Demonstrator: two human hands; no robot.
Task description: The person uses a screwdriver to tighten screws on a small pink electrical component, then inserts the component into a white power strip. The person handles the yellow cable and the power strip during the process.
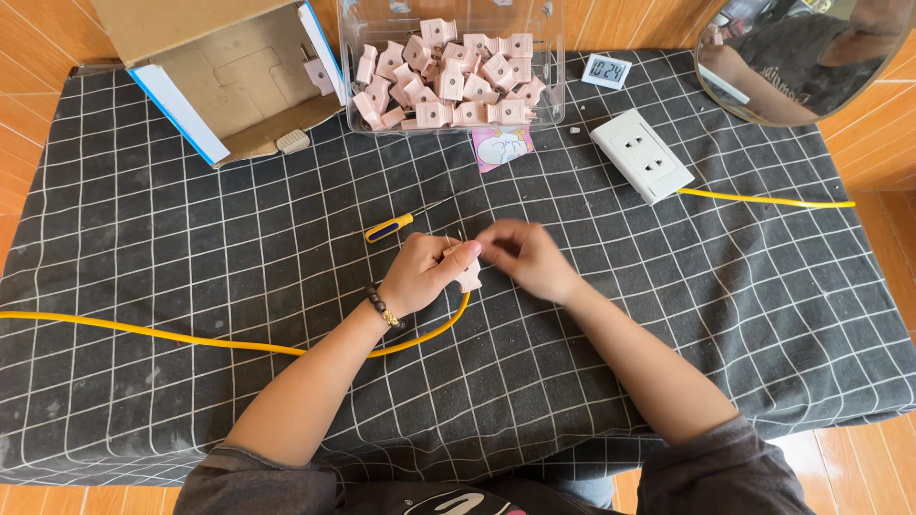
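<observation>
A: Item: pink plug (468, 272), table centre, on the end of the yellow cable (191, 336). Left hand (420, 272) is closed round it; right hand (525, 256) pinches at its top, fingertips together.

B: Risks?

A: The plug could slip if the left grip loosens, and bare strands may fray under the pinch. Screwdriver (391, 227), at 10 o'clock from the plug, could roll if nudged. Plug bin (453, 67) stands at 12 o'clock, well apart.

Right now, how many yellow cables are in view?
2. One cable runs from the table's left edge to the plug in the left hand; the other leaves the white socket rightward.
</observation>
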